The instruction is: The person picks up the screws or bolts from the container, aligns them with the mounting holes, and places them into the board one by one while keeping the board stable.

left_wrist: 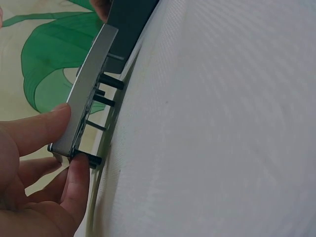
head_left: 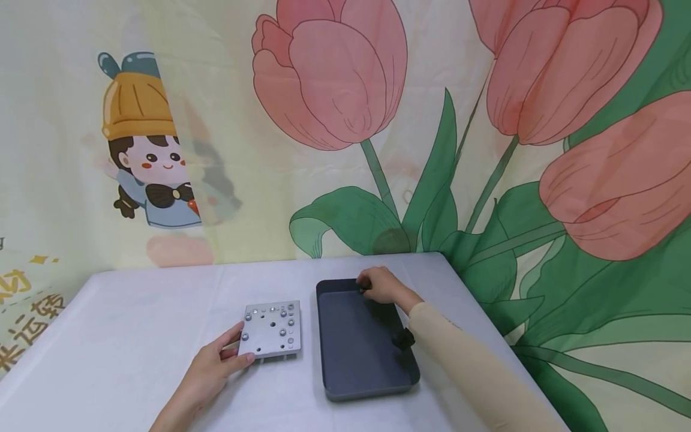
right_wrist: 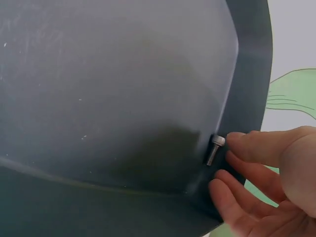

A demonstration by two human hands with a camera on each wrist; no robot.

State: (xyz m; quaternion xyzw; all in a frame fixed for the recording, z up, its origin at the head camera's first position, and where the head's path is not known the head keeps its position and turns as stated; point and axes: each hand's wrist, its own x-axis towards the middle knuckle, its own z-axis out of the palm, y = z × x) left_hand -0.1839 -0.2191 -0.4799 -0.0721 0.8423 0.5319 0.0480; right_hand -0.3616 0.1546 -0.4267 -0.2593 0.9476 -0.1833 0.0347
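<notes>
My left hand (head_left: 207,367) grips the near left corner of a square silver metal plate (head_left: 264,336). Several socket-head screws sit in its top. In the left wrist view, the thumb and fingers of the left hand (left_wrist: 47,173) hold the plate (left_wrist: 86,94) from both faces, and screw shanks (left_wrist: 111,81) stick out underneath. My right hand (head_left: 384,285) reaches into the far right corner of a dark grey tray (head_left: 356,348). A single socket-head screw (right_wrist: 215,149) lies there by the tray wall, at the fingertips of the right hand (right_wrist: 266,177); a firm pinch is not visible.
The tray stands to the right of the plate on a white-covered table (head_left: 135,348). Behind the table hangs a cloth (head_left: 232,120) printed with tulips and a cartoon figure. A black object (head_left: 402,339) shows at the right sleeve's wrist.
</notes>
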